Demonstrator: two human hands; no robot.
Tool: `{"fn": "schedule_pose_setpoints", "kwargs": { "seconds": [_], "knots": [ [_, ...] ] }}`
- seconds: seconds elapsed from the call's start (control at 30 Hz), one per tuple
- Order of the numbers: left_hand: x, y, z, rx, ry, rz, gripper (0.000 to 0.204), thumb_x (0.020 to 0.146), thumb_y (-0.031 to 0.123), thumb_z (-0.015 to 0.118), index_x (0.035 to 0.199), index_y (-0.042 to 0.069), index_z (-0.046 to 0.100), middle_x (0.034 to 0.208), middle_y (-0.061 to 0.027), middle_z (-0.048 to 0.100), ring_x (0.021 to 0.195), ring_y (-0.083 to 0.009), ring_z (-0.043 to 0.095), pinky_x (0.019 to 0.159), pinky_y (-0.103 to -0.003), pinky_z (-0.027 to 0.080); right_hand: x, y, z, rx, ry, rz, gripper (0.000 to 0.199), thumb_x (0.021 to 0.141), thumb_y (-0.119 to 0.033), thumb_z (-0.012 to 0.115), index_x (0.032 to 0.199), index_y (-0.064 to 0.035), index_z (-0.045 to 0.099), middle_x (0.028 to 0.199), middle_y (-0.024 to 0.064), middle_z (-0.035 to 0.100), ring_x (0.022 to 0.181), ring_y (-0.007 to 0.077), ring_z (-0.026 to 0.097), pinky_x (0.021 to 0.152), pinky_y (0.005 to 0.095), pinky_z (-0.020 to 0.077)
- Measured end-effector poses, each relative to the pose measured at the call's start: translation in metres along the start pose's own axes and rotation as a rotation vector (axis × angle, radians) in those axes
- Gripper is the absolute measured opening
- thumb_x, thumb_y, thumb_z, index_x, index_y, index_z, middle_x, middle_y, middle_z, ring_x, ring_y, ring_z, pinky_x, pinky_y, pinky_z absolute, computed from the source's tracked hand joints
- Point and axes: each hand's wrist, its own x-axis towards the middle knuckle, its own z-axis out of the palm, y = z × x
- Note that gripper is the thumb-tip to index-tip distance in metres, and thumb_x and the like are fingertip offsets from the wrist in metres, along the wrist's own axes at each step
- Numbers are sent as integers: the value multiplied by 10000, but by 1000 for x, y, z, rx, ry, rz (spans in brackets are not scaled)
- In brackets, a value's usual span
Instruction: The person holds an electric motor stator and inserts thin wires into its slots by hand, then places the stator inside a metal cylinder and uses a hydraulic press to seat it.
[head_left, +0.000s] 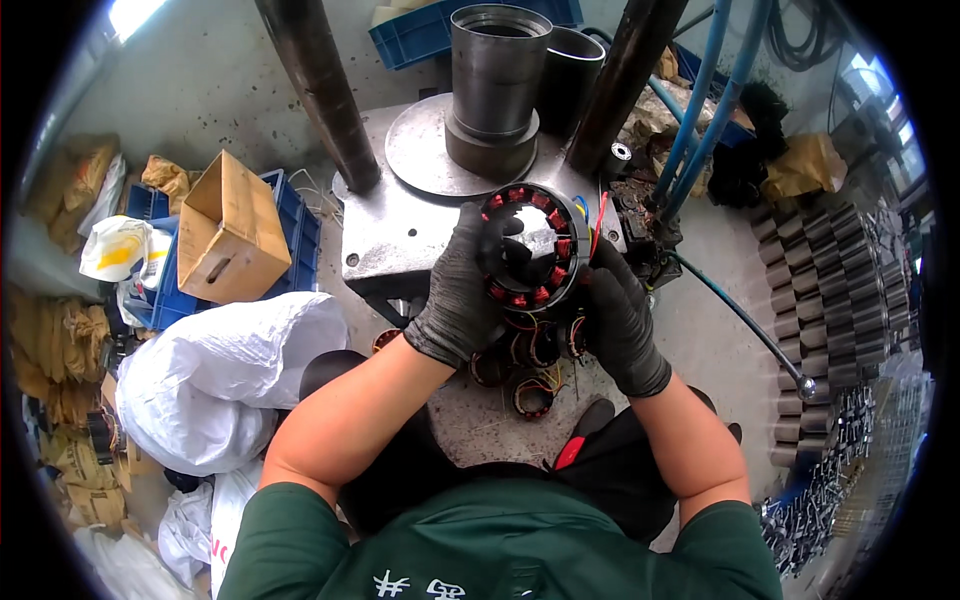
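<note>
A motor stator [565,247], a dark ring with red copper windings around its inside, is held up between my two hands over the near edge of the steel press table. My left hand [455,295], in a dark grey work glove, grips the ring's left side. On the other side my gloved right hand [622,320] holds it, close to the red, yellow and blue lead wires [599,222]. Through the ring's opening the bright table surface and some of my left fingers show. Behind it a metal cylinder [495,80] stands upright on a round steel plate [412,150].
Two dark steel columns [318,90] rise from the table [390,240]. Several wound stators [533,397] lie on the floor below. A blue lever with a ball end [806,387] juts out right. Stacked metal cylinders [830,300] stand far right; a cardboard box [235,235] and white sacks [215,370] lie left.
</note>
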Motion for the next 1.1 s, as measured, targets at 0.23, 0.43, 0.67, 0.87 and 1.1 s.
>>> {"fn": "schedule_pose_setpoints", "kwargs": {
  "seconds": [0.23,0.43,0.67,0.87,1.1],
  "knots": [
    [-11,-34,3,-91,-17,-60,726,967,707,526,1268,51,613,1158,-148,716,1047,-269,705,939,-428,586,-1,34,-11,-119,267,-184,531,1040,-492,570,1328,-46,599,1164,83,705,1043,166,683,916,316,551],
    [-24,-41,18,10,224,35,651,992,665,529,1246,78,647,1159,-107,719,1037,-243,702,934,-406,584,5,45,-11,118,424,-100,434,1015,-482,607,1170,-82,671,1060,53,719,940,162,693,842,320,572],
    [-12,-44,10,-200,185,-9,600,1007,657,507,1211,113,657,1074,-75,729,964,-232,700,882,-404,590,13,47,-12,91,427,-81,382,1010,-438,618,1113,-76,685,991,10,700,877,128,665,802,304,563],
    [-4,-41,-4,-182,232,-155,729,1030,692,340,1438,125,549,1369,-127,640,1219,-293,633,1078,-481,511,11,42,1,-149,388,-148,368,1024,-419,602,1036,-62,691,897,2,682,796,108,638,726,299,548],
    [-15,-26,13,-263,215,-357,734,1009,706,386,1445,138,548,1373,-127,641,1203,-302,638,1084,-460,504,11,49,-23,-967,263,-511,309,1053,-276,526,1105,5,644,904,89,721,763,171,695,663,324,566]
  ]
}}
